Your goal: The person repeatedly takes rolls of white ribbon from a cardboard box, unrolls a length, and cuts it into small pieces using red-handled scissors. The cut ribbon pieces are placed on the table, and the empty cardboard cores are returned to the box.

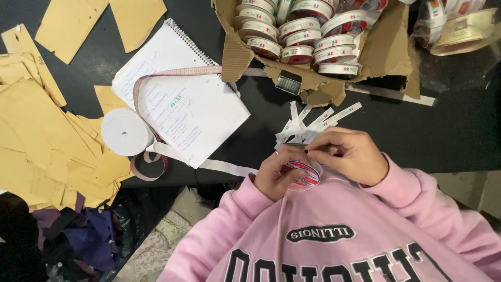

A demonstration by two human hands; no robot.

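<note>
**Both hands busy with a label roll at the table edge**

The left hand [275, 176] sits at about 6 o'clock in the view, knuckles up and fingers curled around a small roll of label ribbon [304, 175], white with red and blue print, held against the chest of the pink sweatshirt [323, 235]. The right hand [347, 155] lies just beside it at 3 o'clock of the roll, wrist bent inward, fingers bunched narrow and pinching the near ends of a fan of cut white label strips [313, 122]. The strips spread out towards 12 o'clock over the black table [449, 130]. The thumbs of both hands nearly meet above the roll.

At 12 o'clock of the hands, a torn cardboard box [389, 49] holds many more rolls of the same kind. At 10 o'clock lies an open spiral notebook [182, 99] with a pink measuring tape [172, 71] looped across it and a roll of plain white tape [125, 132] touching its left edge. Brown paper pattern pieces [42, 130] cover the table at 9 o'clock.
</note>
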